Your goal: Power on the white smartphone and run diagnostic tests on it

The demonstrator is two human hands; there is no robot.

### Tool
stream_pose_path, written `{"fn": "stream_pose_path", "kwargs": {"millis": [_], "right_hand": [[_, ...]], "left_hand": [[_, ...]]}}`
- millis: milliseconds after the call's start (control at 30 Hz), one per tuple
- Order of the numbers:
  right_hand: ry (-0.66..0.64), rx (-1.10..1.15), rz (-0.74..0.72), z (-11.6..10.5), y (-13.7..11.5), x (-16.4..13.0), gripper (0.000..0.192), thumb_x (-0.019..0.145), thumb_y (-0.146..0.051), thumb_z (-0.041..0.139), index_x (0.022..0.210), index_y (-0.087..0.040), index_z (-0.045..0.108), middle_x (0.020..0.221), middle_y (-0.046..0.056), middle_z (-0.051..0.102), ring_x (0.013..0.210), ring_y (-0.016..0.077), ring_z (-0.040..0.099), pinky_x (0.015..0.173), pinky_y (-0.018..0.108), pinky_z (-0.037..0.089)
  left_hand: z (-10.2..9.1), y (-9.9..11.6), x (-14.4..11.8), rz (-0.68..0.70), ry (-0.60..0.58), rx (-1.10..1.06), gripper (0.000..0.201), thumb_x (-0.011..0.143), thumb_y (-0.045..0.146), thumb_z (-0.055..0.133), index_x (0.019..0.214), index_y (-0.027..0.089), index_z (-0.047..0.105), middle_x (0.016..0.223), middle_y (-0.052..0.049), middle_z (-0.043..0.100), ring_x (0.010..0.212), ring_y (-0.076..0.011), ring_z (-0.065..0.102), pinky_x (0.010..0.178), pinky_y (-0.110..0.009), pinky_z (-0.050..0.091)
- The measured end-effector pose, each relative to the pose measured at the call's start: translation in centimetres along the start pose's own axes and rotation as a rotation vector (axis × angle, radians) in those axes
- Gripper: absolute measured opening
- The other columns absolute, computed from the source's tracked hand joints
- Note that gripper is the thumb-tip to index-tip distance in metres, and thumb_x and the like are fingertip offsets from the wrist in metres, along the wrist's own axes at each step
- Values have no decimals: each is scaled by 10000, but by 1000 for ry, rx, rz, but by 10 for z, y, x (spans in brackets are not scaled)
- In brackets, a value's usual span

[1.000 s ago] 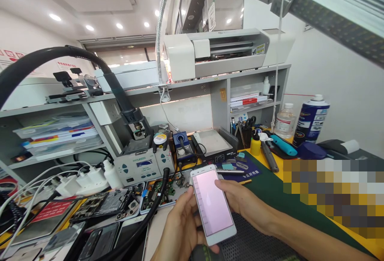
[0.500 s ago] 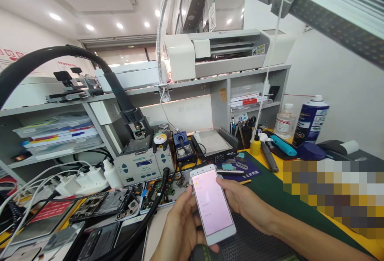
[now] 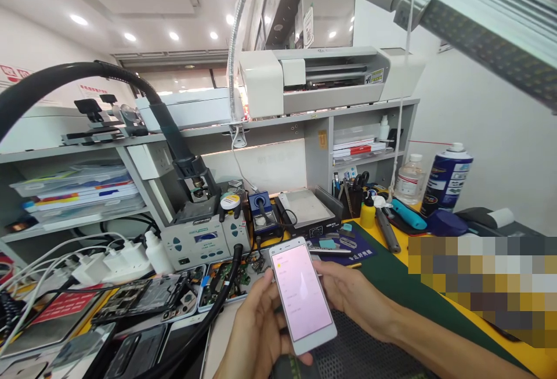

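Note:
A white smartphone [image 3: 303, 300] is held upright and tilted back, its lit screen facing me with a pale pink page and small lines of text. My left hand [image 3: 260, 321] grips it from the left, thumb on the left edge and fingers curled behind and under it. On the other side, my right hand [image 3: 352, 292] has its thumb at the upper right edge; its other fingers are mostly hidden behind the phone. Below the phone lies a dark perforated mat [image 3: 357, 347].
A rework station [image 3: 209, 245] with a black hose [image 3: 226, 292] stands left of the hands. Phone parts and boards fill a tray [image 3: 201, 300]. Behind are a heating plate [image 3: 304, 208] and a soldering-iron stand [image 3: 263, 216]. A spray can [image 3: 448, 179] stands right; a lamp [image 3: 491, 25] hangs overhead.
The phone and both hands sit slightly further left in the view, while the camera view has also shifted a little. The page on the screen looks the same.

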State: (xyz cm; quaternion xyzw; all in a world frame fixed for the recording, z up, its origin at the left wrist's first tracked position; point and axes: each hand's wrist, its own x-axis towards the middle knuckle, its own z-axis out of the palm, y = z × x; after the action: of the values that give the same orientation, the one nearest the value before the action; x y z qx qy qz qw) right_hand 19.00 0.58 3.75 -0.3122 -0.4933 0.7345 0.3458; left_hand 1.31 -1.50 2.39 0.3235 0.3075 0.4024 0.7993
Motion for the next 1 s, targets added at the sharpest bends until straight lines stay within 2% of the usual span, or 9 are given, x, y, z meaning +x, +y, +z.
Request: {"fn": "stream_pose_path", "kwargs": {"millis": [133, 267, 367, 500, 700, 833, 1000], "right_hand": [[-9, -4, -25, -3, 0, 0, 449, 909, -339, 412, 1302, -188, 569, 1077, 92, 702, 920, 252, 623, 907, 436, 413], [8, -32, -29, -3, 0, 0, 524, 732, -194, 534, 1249, -192, 617, 1019, 75, 719, 934, 258, 626, 854, 391, 422], [14, -37, -22, -2, 0, 0, 547, 684, -179, 550, 1225, -191, 635, 1005, 75, 726, 935, 267, 632, 842, 385, 423], [-1, -15, -28, -4, 2, 2, 532, 723, -198, 521, 1246, -192, 617, 1054, 81, 718, 1016, 285, 622, 884, 408, 416], [-8, -32, -27, -4, 3, 2, 574, 671, -176, 517, 1236, -191, 616, 1055, 74, 717, 993, 275, 624, 870, 394, 422], [-17, -41, -16, -4, 1, 2, 620, 631, -162, 523, 1246, -185, 596, 1072, 73, 713, 1012, 280, 620, 872, 393, 428], [-33, -53, 7, -5, 2, 3, 748, 563, -80, 527, 1301, -200, 522, 1073, 55, 711, 974, 248, 635, 780, 327, 450]], "left_hand": [[-3, 1, 1, 7, -11, 4, 678, 876, 623, 372, 1322, 137, 528, 1254, -204, 546, 954, -343, 588, 563, -406, 521], [-4, 1, 2, -5, -17, 11, 698, 868, 642, 363, 1318, 138, 536, 1306, -204, 521, 947, -339, 595, 556, -411, 527], [-6, 1, 3, -11, -16, 15, 705, 864, 647, 364, 1330, 144, 526, 1311, -198, 527, 952, -338, 596, 556, -410, 529], [-5, 1, 3, -9, -12, 13, 698, 867, 641, 360, 1332, 147, 526, 1326, -191, 526, 961, -340, 592, 557, -414, 534], [4, 3, -1, 12, 65, 33, 673, 882, 619, 348, 1271, 117, 572, 1253, -198, 570, 943, -332, 597, 522, -379, 529], [7, 4, -2, -1, 74, 58, 660, 882, 610, 354, 1263, 113, 563, 1234, -198, 579, 929, -325, 603, 512, -374, 534], [1, 4, -1, 15, 83, 66, 518, 895, 456, 397, 1274, 122, 513, 1232, -173, 590, 897, -302, 619, 485, -366, 532]]}}
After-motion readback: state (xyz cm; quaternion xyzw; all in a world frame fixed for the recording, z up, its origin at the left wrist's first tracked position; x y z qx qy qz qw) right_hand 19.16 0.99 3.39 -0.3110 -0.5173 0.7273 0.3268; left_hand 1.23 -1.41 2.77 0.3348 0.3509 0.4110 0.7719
